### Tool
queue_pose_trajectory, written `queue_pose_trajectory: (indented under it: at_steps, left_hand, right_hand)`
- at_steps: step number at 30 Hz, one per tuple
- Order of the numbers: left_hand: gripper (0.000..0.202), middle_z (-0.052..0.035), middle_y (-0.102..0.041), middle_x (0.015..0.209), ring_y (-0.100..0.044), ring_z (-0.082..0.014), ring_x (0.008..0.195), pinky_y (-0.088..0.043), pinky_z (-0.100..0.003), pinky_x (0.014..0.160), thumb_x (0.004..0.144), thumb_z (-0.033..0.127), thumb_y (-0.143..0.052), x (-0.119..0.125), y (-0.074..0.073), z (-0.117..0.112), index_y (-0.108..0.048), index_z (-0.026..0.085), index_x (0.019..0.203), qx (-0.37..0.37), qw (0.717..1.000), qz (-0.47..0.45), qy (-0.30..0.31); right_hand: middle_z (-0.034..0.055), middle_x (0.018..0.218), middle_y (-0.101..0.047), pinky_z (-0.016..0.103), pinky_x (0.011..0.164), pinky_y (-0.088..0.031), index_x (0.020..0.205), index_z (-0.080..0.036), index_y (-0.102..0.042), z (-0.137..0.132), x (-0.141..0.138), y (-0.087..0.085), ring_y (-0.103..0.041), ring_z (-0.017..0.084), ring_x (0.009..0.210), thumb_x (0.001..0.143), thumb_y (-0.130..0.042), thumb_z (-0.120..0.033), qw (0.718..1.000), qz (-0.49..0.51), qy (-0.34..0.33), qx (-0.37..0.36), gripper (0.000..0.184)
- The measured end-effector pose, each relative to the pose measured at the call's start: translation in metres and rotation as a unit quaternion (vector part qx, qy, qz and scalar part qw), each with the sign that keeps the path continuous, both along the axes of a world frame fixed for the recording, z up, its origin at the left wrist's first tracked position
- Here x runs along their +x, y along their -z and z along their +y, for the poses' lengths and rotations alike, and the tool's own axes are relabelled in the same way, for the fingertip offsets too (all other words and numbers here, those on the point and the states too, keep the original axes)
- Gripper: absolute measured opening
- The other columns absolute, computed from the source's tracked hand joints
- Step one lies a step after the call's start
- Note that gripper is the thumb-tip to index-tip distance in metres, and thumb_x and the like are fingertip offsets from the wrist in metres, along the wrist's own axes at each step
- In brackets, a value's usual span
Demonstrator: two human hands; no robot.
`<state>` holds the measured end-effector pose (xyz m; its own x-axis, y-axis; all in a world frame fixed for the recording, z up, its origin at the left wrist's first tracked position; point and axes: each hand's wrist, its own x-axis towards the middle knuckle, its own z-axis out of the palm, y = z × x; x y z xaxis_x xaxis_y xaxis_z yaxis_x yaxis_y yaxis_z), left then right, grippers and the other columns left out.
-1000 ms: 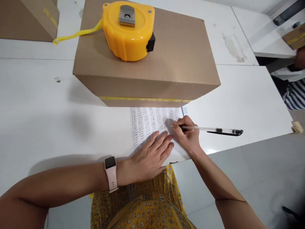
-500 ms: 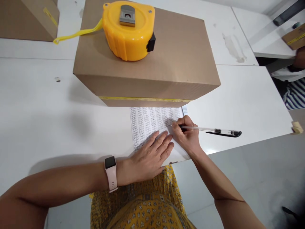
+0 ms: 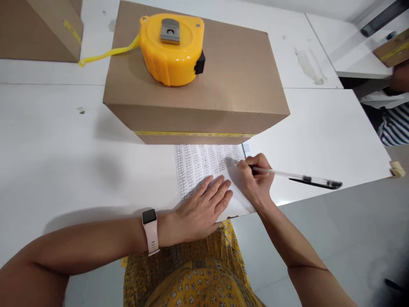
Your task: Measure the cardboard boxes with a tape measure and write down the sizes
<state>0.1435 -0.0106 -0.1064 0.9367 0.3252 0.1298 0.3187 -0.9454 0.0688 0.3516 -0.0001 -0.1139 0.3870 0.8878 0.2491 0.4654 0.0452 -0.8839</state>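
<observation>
A sheet of paper point(image 3: 200, 164) filled with columns of small handwriting lies at the table's front edge, its far end meeting the base of a brown cardboard box point(image 3: 223, 94). My left hand point(image 3: 203, 209) rests flat on the sheet, fingers stretched out. On the right side of the page, my right hand point(image 3: 257, 179) grips a clear pen point(image 3: 287, 174) with a black clip, its tip at or just over the paper; contact is too small to tell. A yellow tape measure point(image 3: 172, 51) with a yellow strap sits on top of the box.
Another cardboard box point(image 3: 41, 32) stands at the far left of the white table point(image 3: 57, 149). At the right, beyond the table, a person's striped garment point(image 3: 396, 123) shows near a smaller taped box point(image 3: 393, 49). A beige piece point(image 3: 397, 169) sticks out at the table's right corner.
My right hand has shifted slightly to the right across the sheet with the pen. My left hand stays flat in place. The view has tilted a little.
</observation>
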Motion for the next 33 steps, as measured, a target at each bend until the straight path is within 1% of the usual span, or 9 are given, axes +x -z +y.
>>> queue_pose_trajectory:
  at_steps: [5,10,13,17,21,23,25,28,33]
  left_hand:
    - [0.075,-0.0218,-0.044,0.162,-0.038,-0.0396,0.152,-0.021,-0.054,0.126,0.1,0.058,-0.051,-0.001,0.002,0.002,-0.048,0.004,0.151,-0.004,1.0,-0.001,0.004]
    - [0.069,-0.0214,-0.05,0.158,-0.043,-0.0382,0.149,-0.029,-0.054,0.124,0.101,0.056,-0.051,-0.001,0.007,0.002,-0.053,0.005,0.146,0.002,0.999,-0.046,0.004]
    - [0.04,-0.0156,-0.07,0.135,-0.061,-0.0304,0.132,-0.048,-0.045,0.112,0.102,0.042,-0.052,-0.004,0.003,0.007,-0.069,0.01,0.12,0.004,0.989,-0.151,-0.001]
    - [0.014,-0.0057,-0.078,0.106,-0.072,-0.022,0.106,-0.059,-0.042,0.091,0.099,0.023,-0.054,-0.016,-0.034,0.033,-0.068,0.023,0.1,0.059,0.949,-0.298,-0.089]
    - [0.012,-0.0064,-0.074,0.114,-0.068,-0.0259,0.111,-0.051,-0.055,0.101,0.096,0.024,-0.06,-0.034,-0.097,0.084,-0.063,0.024,0.108,0.222,0.854,-0.409,-0.233]
    - [0.024,-0.0082,-0.067,0.127,-0.06,-0.0262,0.124,-0.043,-0.058,0.112,0.093,0.027,-0.066,-0.038,-0.123,0.115,-0.062,0.023,0.116,0.261,0.841,-0.4,-0.256]
    - [0.047,-0.0088,-0.056,0.142,-0.048,-0.0267,0.138,-0.038,-0.058,0.118,0.088,0.032,-0.074,-0.039,-0.139,0.146,-0.056,0.021,0.13,0.214,0.855,-0.378,-0.281]
    - [0.058,-0.0047,-0.053,0.149,-0.046,-0.0277,0.141,-0.042,-0.057,0.115,0.089,0.05,-0.073,-0.033,-0.144,0.186,-0.05,0.032,0.139,0.041,0.894,-0.305,-0.327]
    - [0.057,-0.0038,-0.07,0.118,-0.056,-0.0221,0.111,-0.045,-0.052,0.105,0.079,0.058,-0.078,-0.018,-0.13,0.221,-0.062,0.018,0.116,-0.081,0.902,-0.264,-0.332]
  right_hand:
    - [0.0001,0.081,-0.061,0.029,0.061,-0.04,0.096,-0.023,-0.061,0.004,0.021,0.005,-0.051,0.014,0.066,0.096,-0.06,-0.037,0.986,-0.093,0.133,0.039,0.014]
    - [0.0084,0.1,-0.063,0.037,0.078,-0.045,0.112,-0.024,-0.069,0.002,0.057,0.011,-0.056,0.024,0.094,0.095,-0.042,-0.015,0.95,-0.298,0.089,-0.03,0.032]
    - [0.0119,0.104,-0.062,0.038,0.076,-0.043,0.115,-0.024,-0.071,0.004,0.073,0.016,-0.052,0.028,0.099,0.092,-0.039,-0.009,0.925,-0.371,0.049,-0.064,0.042]
    - [0.0127,0.103,-0.063,0.038,0.075,-0.042,0.117,-0.024,-0.073,0.009,0.08,0.021,-0.05,0.027,0.095,0.089,-0.038,-0.002,0.915,-0.398,0.037,-0.058,0.05]
    - [0.0145,0.102,-0.064,0.04,0.075,-0.041,0.121,-0.021,-0.072,0.011,0.078,0.025,-0.049,0.028,0.093,0.086,-0.035,0.001,0.919,-0.388,0.052,-0.039,0.055]
    - [0.0151,0.102,-0.064,0.04,0.076,-0.042,0.12,-0.02,-0.072,0.011,0.078,0.027,-0.049,0.028,0.093,0.087,-0.035,-0.001,0.924,-0.377,0.06,-0.032,0.053]
    - [0.0152,0.102,-0.064,0.04,0.077,-0.043,0.117,-0.019,-0.073,0.01,0.079,0.027,-0.05,0.028,0.094,0.088,-0.037,-0.003,0.928,-0.366,0.067,-0.025,0.049]
    - [0.0151,0.101,-0.065,0.042,0.079,-0.044,0.116,-0.019,-0.073,0.01,0.078,0.027,-0.052,0.028,0.095,0.089,-0.039,-0.006,0.934,-0.35,0.071,-0.017,0.044]
    - [0.0138,0.098,-0.066,0.043,0.081,-0.047,0.114,-0.02,-0.073,0.009,0.079,0.027,-0.054,0.028,0.094,0.092,-0.041,-0.011,0.942,-0.326,0.076,-0.001,0.04]
